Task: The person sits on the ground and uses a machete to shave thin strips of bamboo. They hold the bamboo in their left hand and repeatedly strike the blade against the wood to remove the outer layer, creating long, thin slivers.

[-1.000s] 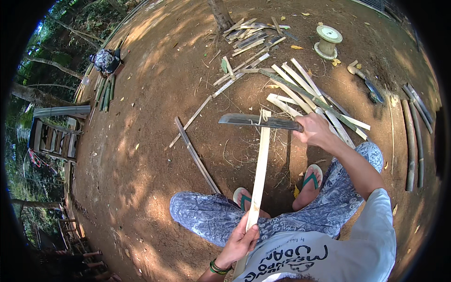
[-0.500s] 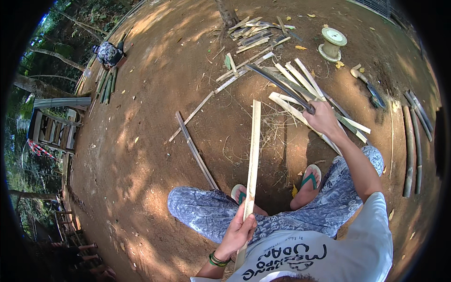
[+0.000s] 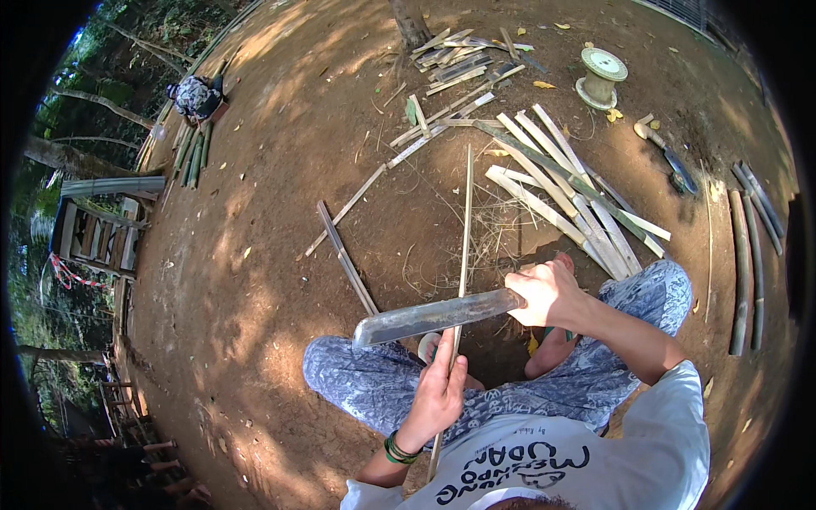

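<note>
In front of my body, my left hand (image 3: 439, 393) is closed around a long bamboo strip (image 3: 467, 223), its thin edge facing up. The strip points away from me and its near end passes beside my shirt. My right hand (image 3: 548, 293) grips a machete (image 3: 433, 318) whose handle is mostly hidden in the fist. The broad dark blade lies across the strip just beyond my left fingers, its tip pointing left over my left knee. Whether the edge bites into the strip cannot be made out.
Split bamboo strips (image 3: 586, 191) lie by my right knee, with a stack of short pieces (image 3: 459, 61) near the tree. A spool (image 3: 601, 78), another blade tool (image 3: 671, 161) and bamboo poles (image 3: 739, 272) are at right. Another person (image 3: 197, 98) crouches far left beside green bamboo (image 3: 197, 155).
My right hand has brought the machete down and toward me, from over the strips at right to across the held strip. My left hand has turned the strip onto its thin edge.
</note>
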Tool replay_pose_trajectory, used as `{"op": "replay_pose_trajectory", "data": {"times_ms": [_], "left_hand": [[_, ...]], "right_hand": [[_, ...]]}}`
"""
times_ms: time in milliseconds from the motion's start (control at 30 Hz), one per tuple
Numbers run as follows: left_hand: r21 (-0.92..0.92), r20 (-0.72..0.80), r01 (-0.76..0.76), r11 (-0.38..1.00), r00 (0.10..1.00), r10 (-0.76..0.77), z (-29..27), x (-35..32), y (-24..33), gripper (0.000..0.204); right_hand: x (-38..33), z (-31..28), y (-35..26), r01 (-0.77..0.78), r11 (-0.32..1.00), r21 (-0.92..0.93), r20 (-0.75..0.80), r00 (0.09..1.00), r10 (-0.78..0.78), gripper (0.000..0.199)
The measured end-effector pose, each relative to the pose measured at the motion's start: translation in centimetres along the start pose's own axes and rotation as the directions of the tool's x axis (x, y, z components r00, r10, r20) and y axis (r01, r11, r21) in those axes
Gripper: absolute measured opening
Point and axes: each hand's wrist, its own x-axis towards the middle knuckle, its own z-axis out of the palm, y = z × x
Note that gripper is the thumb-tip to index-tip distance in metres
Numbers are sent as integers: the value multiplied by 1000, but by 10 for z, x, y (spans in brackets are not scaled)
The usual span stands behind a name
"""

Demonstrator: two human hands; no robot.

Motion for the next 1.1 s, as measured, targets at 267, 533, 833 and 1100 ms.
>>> {"op": "replay_pose_trajectory", "data": {"times_ms": [267,533,833,1100], "left_hand": [[-36,57,28,999,998,-26,-5,-24,-6,60],[-54,91,117,992,990,-112,-9,-25,-4,61],[-31,64,66,997,996,-64,-8,-23,-11,61],[13,42,23,1000,999,-24,-8,-24,-8,61]], "right_hand": [[18,-32,18,-204,977,-68,-143,971,193,29],[10,-17,14,-129,985,-116,-121,986,115,29],[8,-18,13,63,994,-90,-174,982,-78,30],[8,-24,6,-81,987,-142,-51,996,74,32]]}}
